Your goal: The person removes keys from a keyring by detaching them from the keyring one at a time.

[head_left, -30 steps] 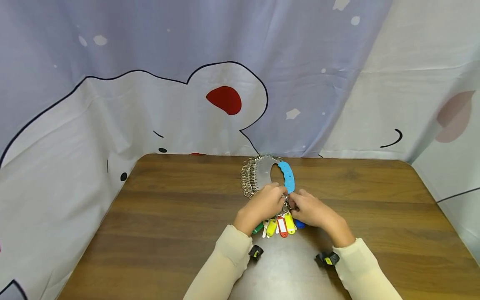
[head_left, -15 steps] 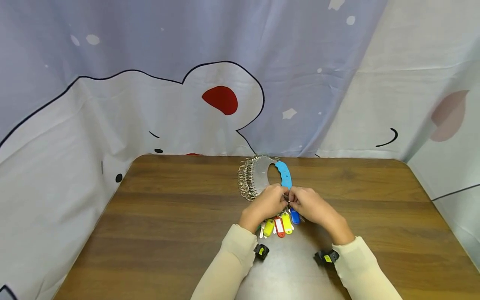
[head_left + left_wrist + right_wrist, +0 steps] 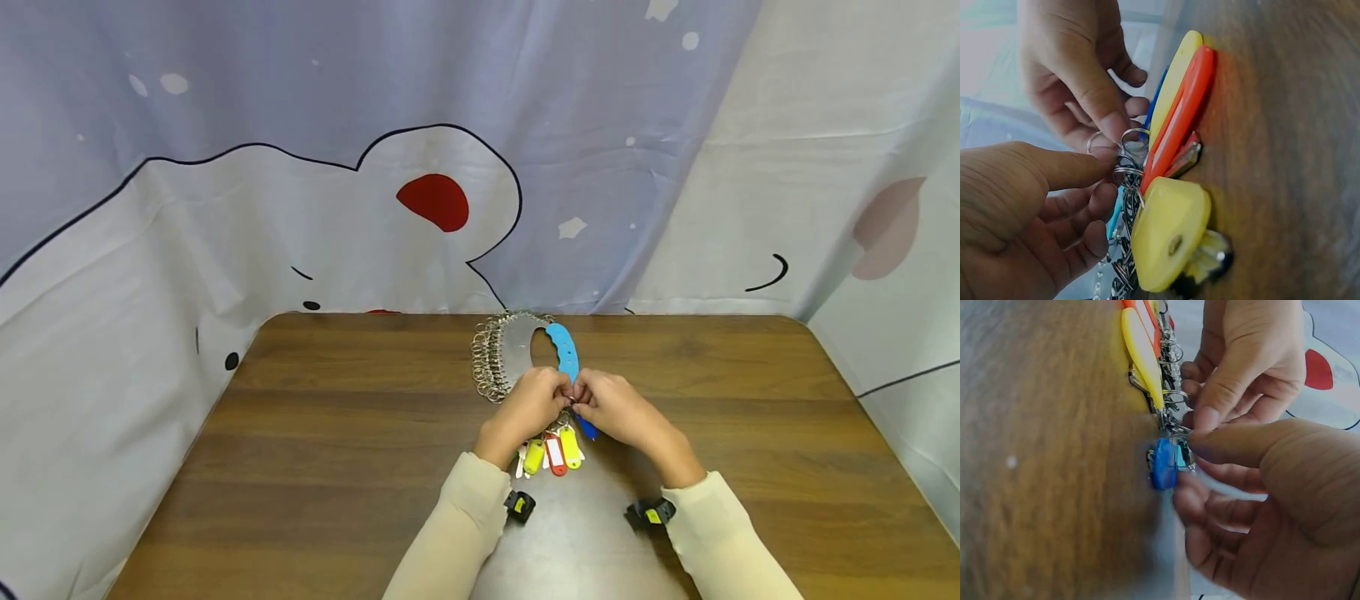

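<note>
A flat key holder lies at the far side of the table, with a grey plate (image 3: 517,348) and a light blue grip (image 3: 564,350). My left hand (image 3: 528,404) and right hand (image 3: 617,408) meet at its near edge, thumbs almost tip to tip. In the left wrist view, the left thumb and finger pinch a small metal ring (image 3: 1091,141); the right thumb presses close by on a key ring (image 3: 1135,131). A blue key tag (image 3: 1163,464) hangs beside the right fingers. The fingertips partly hide the link between ring and holder.
Metal rings (image 3: 487,362) line the plate's left edge. Below my left hand hang a yellow tag (image 3: 534,457), a red tag (image 3: 555,454) and another yellow tag (image 3: 571,447), with keys behind. A printed curtain (image 3: 337,233) stands behind the wooden table (image 3: 337,417).
My hands have drawn closer together at the rings. The blue tag has risen with my right hand. A green tag seen earlier is now hidden, and the head view has shifted slightly right.
</note>
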A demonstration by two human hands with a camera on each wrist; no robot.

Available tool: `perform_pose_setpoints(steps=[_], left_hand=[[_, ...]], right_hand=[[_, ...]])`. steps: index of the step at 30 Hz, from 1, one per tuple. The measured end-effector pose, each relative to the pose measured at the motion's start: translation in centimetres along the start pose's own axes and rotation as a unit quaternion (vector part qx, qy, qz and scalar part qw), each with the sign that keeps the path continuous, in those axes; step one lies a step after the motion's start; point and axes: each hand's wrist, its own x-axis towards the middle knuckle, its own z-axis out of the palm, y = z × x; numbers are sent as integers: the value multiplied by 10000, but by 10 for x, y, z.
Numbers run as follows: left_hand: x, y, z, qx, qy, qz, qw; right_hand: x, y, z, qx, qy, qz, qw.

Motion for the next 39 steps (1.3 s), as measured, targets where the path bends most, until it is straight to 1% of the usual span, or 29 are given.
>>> perform_pose_setpoints(steps=[6, 12, 15, 20, 27, 34, 39], left_hand=[[1, 2, 0, -39, 86, -24, 10000], [1, 6, 2, 63, 147, 0, 9999], [1, 6, 2, 100, 187, -34, 9998], [1, 5, 2, 59, 350, -107, 9993], [2, 5, 2, -16, 493, 88, 9987], [2, 2, -2, -136, 392, 39, 9991], [2, 1, -4, -153, 284, -26, 9995]], right_hand=[[-3, -1, 1, -178, -308, 132, 9993], [-2, 2, 0, -190, -352, 77, 9992], [-2, 3, -2, -61, -343, 151, 9993], [-1, 3, -5, 125, -93, 221, 9996], [-2, 3, -7, 81, 244, 64, 9996], [0, 3, -6, 207, 429, 1, 9989], [2, 3, -6, 563, 459, 76, 9973]])
